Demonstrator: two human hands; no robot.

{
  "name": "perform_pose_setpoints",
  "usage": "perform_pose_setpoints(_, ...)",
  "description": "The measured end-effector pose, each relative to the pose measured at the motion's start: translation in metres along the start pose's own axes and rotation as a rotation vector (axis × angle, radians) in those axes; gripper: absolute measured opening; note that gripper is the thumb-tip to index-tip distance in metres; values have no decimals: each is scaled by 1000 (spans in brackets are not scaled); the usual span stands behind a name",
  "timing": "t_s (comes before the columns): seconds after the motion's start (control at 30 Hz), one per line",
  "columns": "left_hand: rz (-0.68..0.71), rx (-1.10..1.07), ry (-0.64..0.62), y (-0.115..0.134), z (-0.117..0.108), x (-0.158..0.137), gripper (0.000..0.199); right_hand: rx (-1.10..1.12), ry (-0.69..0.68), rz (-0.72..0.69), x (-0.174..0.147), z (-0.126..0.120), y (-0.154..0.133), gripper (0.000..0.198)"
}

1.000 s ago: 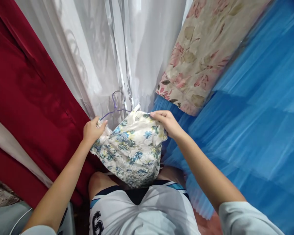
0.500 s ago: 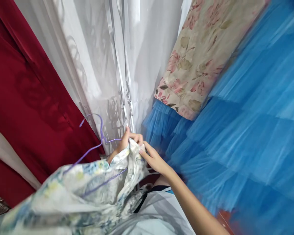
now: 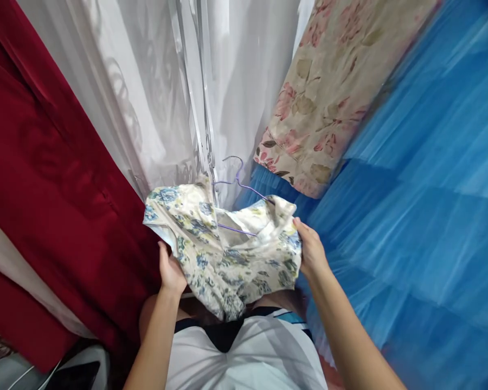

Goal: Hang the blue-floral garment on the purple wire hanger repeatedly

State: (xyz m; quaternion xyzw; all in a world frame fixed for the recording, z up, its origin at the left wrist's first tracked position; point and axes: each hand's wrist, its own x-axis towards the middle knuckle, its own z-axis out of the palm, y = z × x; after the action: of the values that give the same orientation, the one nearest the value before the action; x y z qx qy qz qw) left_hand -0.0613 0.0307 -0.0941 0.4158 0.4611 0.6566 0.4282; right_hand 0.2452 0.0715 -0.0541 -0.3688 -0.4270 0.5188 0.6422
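Note:
A white garment (image 3: 203,260) with a blue, green and yellow floral print, looking like a dress or blouse, spreads out in front of my lap. Inside it is a purple wire hanger (image 3: 236,179), its hook pointing up and its lower bar showing through the neck opening. My left hand (image 3: 173,275) grips the garment's left side below the armhole, thumb outside and fingers partly hidden behind the cloth. On the opposite side, my right hand (image 3: 312,250) is closed on the edge near the sleeve opening. The garment's lower part is folded under or out of sight.
White curtain-like cloth (image 3: 252,81) hangs ahead, with white straps (image 3: 193,86) down its middle. Red cloth (image 3: 65,179) hangs at the left. To the right hang a pink-flowered beige cloth (image 3: 309,108) and a tiered blue tulle skirt (image 3: 398,216). A pale plastic object (image 3: 101,360) lies lower left.
The garment and hanger have swung from the lower left to the centre, now facing me upright. My hands, together at the neckline before, have parted to its two sides.

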Motion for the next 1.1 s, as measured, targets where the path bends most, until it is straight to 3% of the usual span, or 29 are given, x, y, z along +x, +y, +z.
perform_pose_setpoints(0.1, 26, -171, 77, -21, -25, -11, 76, 26, -68, -7, 13, 31, -3, 35)
perform_pose_setpoints(0.23, 30, 53, 293, -56, -39, -25, 57, -108, -102, -33, 10, 34, -5, 35)
perform_pose_setpoints(0.3, -34, 109, 278, -73, -40, -36, 48, -245, 36, -181, -1, 22, -1, 33)
perform_pose_setpoints(0.4, -92, 118, 245, -95, -35, -56, 41, -402, 469, -518, -32, 12, 17, 28)
perform_pose_setpoints(0.43, -86, 129, 265, -99, -33, -63, 41, -432, 590, -586, -46, 14, 27, 28)
perform_pose_setpoints(0.47, -74, 147, 289, -102, -30, -68, 42, -426, 629, -589, -59, 18, 39, 22)
perform_pose_setpoints(0.5, -60, 172, 309, -103, -28, -73, 42, -420, 532, -524, -72, 25, 52, 18)
perform_pose_setpoints(0.6, -50, 238, 296, -98, -25, -83, 41, -477, -197, -123, -98, 53, 92, 25)
perform_pose_setpoints(0.67, -64, 262, 270, -90, -25, -86, 41, -466, -418, 4, -104, 73, 110, 31)
perform_pose_setpoints(0.8, -51, 359, 327, -76, -27, -97, 40, -332, -421, 68, -102, 92, 125, 38)
perform_pose_setpoints(0.93, 270, 543, 583, -77, -15, -112, 57, -221, -429, 249, -107, 85, 123, 41)
perform_pose_setpoints(1.0, 375, 676, 482, -84, -3, -114, 50, -223, -467, 293, -113, 80, 120, 40)
perform_pose_setpoints(1.1, 380, 754, 83, -97, 15, -106, 14, -232, -524, 292, -117, 75, 111, 37)
